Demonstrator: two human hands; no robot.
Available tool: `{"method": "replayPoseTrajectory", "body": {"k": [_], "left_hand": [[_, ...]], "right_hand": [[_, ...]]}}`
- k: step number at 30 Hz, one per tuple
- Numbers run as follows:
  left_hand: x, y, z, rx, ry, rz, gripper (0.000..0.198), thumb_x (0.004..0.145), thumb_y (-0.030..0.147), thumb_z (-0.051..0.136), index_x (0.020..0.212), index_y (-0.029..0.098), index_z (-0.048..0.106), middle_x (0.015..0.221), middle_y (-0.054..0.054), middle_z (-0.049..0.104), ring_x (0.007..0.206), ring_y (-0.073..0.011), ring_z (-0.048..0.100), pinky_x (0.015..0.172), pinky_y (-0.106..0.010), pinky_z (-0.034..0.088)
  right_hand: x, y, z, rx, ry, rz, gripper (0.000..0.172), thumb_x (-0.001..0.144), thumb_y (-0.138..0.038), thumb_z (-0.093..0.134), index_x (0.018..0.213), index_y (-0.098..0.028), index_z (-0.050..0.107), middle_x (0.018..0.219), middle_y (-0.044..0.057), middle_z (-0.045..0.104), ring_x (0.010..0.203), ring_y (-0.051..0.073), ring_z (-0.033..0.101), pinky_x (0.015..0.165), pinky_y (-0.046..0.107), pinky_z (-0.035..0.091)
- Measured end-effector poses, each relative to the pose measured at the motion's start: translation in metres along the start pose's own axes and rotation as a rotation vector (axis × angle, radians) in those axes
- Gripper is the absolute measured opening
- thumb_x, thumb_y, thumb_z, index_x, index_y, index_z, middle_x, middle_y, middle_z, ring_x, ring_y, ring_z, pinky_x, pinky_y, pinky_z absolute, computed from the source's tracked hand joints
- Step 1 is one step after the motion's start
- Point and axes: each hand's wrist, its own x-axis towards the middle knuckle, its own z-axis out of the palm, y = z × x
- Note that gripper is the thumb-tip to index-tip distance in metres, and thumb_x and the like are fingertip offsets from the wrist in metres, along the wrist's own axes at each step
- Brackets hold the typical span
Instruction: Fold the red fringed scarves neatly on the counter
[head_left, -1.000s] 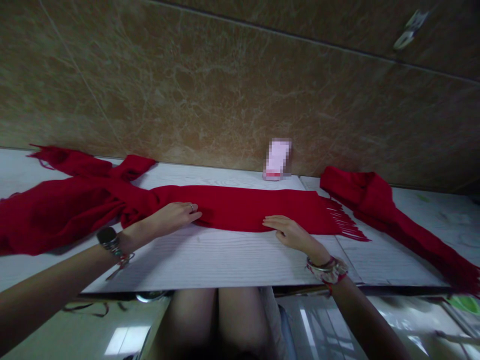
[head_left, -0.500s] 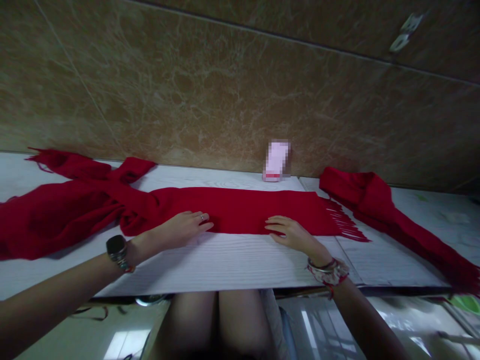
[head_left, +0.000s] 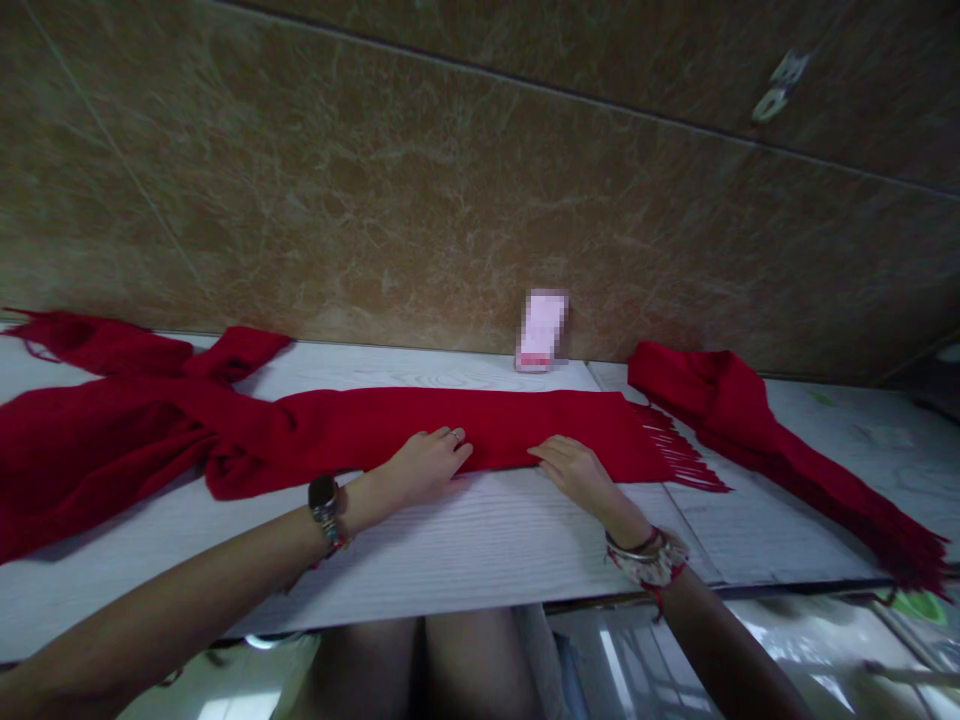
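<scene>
A red scarf (head_left: 495, 415) with a fringed end lies lengthwise on the white wood-grain table, flat in its middle and bunched at the left. My left hand (head_left: 431, 463) rests on its near edge, fingers slightly bent and apart. To the right, my right hand (head_left: 576, 472) lies on the same edge with its fingers stretched towards the left. Neither hand lifts the cloth. The fringe (head_left: 679, 450) spreads out beyond my right hand.
Another red fabric length (head_left: 750, 420) with a fringe runs down the table's right side to the front edge. A pink blurred object (head_left: 541, 330) stands by the brown marbled wall (head_left: 375, 180). Bunched red cloth (head_left: 97, 420) covers the left. My legs are below the table (head_left: 360, 570).
My left hand has slid right along the scarf's near edge, closer to my right hand. The right hand stays at nearly the same spot. The view has shifted slightly.
</scene>
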Motion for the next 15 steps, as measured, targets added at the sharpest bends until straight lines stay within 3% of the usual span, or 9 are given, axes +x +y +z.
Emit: {"method": "replayPoseTrajectory", "body": {"k": [3, 9, 11, 15], "left_hand": [[0.007, 0.003, 0.003, -0.007, 0.015, 0.002, 0.021, 0.084, 0.008, 0.044, 0.099, 0.013, 0.057, 0.093, -0.012, 0.06, 0.087, -0.0215, 0.059, 0.069, -0.032, 0.05], [0.006, -0.001, 0.015, -0.055, 0.092, -0.02, 0.015, 0.084, 0.008, 0.046, 0.091, 0.013, 0.058, 0.087, -0.009, 0.057, 0.084, -0.0192, 0.057, 0.066, -0.028, 0.049], [0.005, -0.001, 0.015, -0.055, 0.11, 0.007, 0.014, 0.084, 0.008, 0.046, 0.089, 0.013, 0.058, 0.085, -0.009, 0.057, 0.086, -0.0191, 0.055, 0.068, -0.028, 0.049], [0.002, -0.001, 0.011, -0.023, 0.08, 0.067, 0.015, 0.083, 0.008, 0.047, 0.091, 0.014, 0.058, 0.09, -0.009, 0.057, 0.087, -0.0192, 0.055, 0.071, -0.03, 0.048]], "right_hand": [[-0.001, 0.002, 0.0, -0.004, 0.039, 0.023, 0.025, 0.084, -0.013, 0.04, 0.088, -0.016, 0.065, 0.078, 0.009, 0.067, 0.073, 0.019, 0.06, 0.071, 0.033, 0.05], [-0.003, 0.005, -0.001, 0.039, -0.017, 0.014, 0.021, 0.082, -0.015, 0.045, 0.082, -0.019, 0.065, 0.076, 0.007, 0.066, 0.073, 0.018, 0.059, 0.074, 0.034, 0.047], [-0.006, 0.008, -0.005, 0.08, -0.052, 0.015, 0.022, 0.079, -0.011, 0.046, 0.086, -0.019, 0.065, 0.082, 0.006, 0.066, 0.079, 0.018, 0.059, 0.077, 0.035, 0.047], [-0.013, 0.02, -0.01, 0.099, -0.095, 0.089, 0.042, 0.071, -0.002, 0.043, 0.103, -0.021, 0.062, 0.105, 0.008, 0.062, 0.099, 0.02, 0.055, 0.087, 0.04, 0.044]]}}
